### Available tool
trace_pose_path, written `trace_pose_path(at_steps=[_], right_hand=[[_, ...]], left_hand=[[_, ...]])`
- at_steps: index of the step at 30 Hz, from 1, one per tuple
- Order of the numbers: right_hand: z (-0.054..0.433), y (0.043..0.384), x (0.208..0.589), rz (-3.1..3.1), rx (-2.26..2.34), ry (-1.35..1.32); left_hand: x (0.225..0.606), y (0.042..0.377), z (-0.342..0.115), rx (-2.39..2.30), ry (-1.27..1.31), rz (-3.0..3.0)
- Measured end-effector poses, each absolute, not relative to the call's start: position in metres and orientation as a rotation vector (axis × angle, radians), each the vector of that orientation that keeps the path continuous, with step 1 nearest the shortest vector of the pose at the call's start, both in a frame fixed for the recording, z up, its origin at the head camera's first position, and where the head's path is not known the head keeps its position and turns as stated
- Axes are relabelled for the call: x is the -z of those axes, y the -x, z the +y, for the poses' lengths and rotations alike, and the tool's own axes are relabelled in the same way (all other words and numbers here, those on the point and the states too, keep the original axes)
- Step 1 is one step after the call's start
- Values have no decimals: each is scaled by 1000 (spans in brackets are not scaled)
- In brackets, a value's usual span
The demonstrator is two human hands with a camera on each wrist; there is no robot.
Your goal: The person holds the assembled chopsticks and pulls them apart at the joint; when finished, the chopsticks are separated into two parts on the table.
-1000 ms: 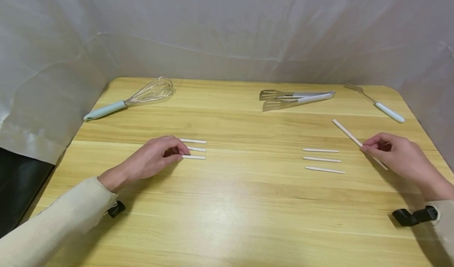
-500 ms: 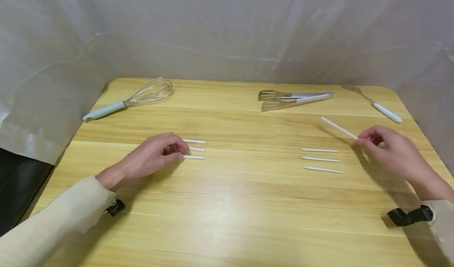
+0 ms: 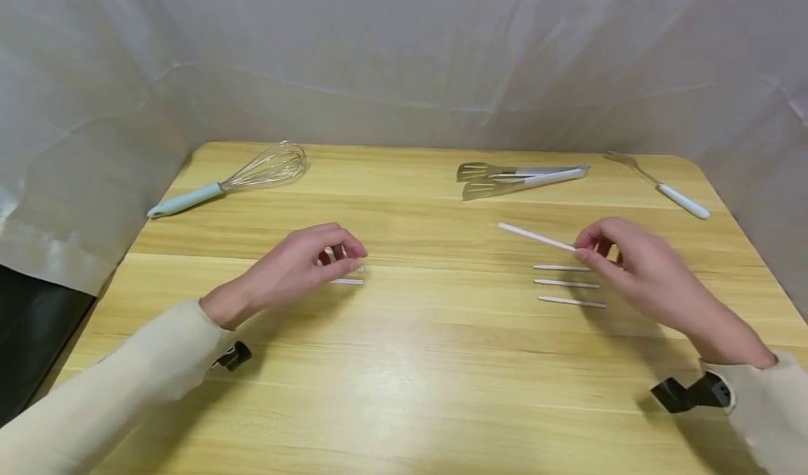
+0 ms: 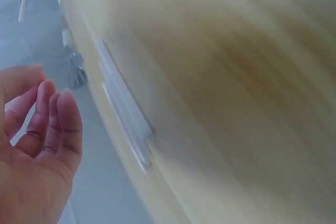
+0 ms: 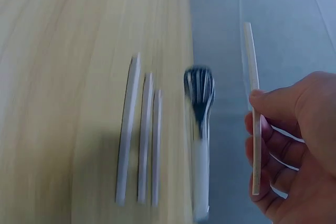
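In the head view my right hand (image 3: 644,271) pinches a thin white stick (image 3: 536,237) between thumb and fingers. The stick is held above the table, its free end pointing left. Below and left of that hand lie three shorter white sticks (image 3: 571,302) in near-parallel rows; in the right wrist view these sticks (image 5: 128,129) lie beside the held stick (image 5: 253,66). My left hand (image 3: 299,264) hovers with bent fingers over another group of white sticks (image 3: 347,281), partly hiding them. The left wrist view shows nothing between its fingers (image 4: 68,119); the sticks (image 4: 123,103) there are blurred.
A whisk (image 3: 233,180) with a pale green handle lies at the back left of the wooden table (image 3: 391,384). Slotted tongs (image 3: 524,179) lie at the back right, and beyond them a fork (image 3: 669,191) with a pale handle. Grey sheeting (image 3: 404,54) surrounds the table's back and sides.
My right hand has lifted its stick off the table and carried it left, over the nearby sticks. My left hand has risen and shifted right, away from the left sticks.
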State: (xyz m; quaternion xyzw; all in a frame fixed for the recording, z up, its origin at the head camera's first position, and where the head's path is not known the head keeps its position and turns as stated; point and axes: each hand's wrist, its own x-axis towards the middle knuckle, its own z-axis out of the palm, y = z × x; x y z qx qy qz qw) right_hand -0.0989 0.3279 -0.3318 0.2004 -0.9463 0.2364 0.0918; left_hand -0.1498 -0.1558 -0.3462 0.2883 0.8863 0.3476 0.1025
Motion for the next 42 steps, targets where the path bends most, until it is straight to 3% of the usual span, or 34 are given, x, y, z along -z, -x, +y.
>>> trace_pose_path(at_steps=[22,42], right_hand=[[229,97,331,-2687,-678,-979],[201,96,339,-2642,-867,-884]], left_hand=[[337,147,-75,-1047,-1150,2461],[343,137,-66,-1138,-1118,2538]])
